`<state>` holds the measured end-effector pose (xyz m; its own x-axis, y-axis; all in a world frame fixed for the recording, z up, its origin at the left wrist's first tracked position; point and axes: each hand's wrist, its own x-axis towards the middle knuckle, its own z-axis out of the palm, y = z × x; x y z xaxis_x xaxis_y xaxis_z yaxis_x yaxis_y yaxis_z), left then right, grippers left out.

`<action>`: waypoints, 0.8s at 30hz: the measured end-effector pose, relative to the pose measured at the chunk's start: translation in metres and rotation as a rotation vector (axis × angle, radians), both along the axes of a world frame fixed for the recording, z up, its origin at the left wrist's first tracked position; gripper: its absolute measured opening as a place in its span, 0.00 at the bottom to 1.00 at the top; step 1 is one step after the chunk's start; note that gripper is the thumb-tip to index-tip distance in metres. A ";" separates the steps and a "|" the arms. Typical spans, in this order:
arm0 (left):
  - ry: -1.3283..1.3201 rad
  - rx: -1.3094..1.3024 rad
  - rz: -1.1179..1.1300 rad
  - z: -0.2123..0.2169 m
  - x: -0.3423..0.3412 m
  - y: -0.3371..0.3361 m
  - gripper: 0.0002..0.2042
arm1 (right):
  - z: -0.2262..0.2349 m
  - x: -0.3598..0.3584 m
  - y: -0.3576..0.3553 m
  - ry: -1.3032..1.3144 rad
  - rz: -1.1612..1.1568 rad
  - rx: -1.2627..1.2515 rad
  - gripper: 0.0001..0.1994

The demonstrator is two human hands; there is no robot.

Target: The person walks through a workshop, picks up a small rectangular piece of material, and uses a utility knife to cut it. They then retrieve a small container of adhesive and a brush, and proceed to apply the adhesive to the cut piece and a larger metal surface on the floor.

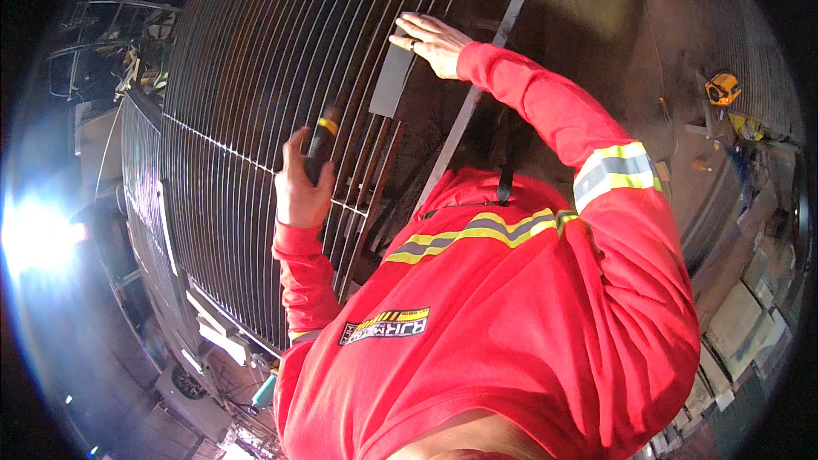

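Many thin parallel rods form a big metal grate (256,102) filling upper left. Long flat steel bar (477,94) runs diagonally across its right side. Grey flat metal plate (392,81) lies on grate, just left of bar. Right hand (434,41) flat, fingers spread, pressing plate's top edge. Left hand (300,183) curled tight around black tool with yellow band (322,143), held upright over grate. Small yellow tape measure (722,88) far right, well apart.
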<state>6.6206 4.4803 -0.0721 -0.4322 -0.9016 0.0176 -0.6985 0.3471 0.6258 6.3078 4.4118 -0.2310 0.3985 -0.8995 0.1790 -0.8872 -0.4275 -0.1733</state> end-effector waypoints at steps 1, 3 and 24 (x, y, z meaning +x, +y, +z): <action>0.123 0.097 0.137 0.002 0.000 -0.001 0.24 | 0.000 -0.001 0.003 -0.061 -0.039 -0.031 0.37; 0.363 0.096 0.227 -0.027 -0.004 -0.017 0.21 | 0.006 0.002 0.009 -0.133 -0.116 -0.017 0.34; 0.556 0.062 0.550 -0.093 -0.032 -0.021 0.26 | 0.087 -0.096 0.011 -0.963 -0.361 0.122 0.18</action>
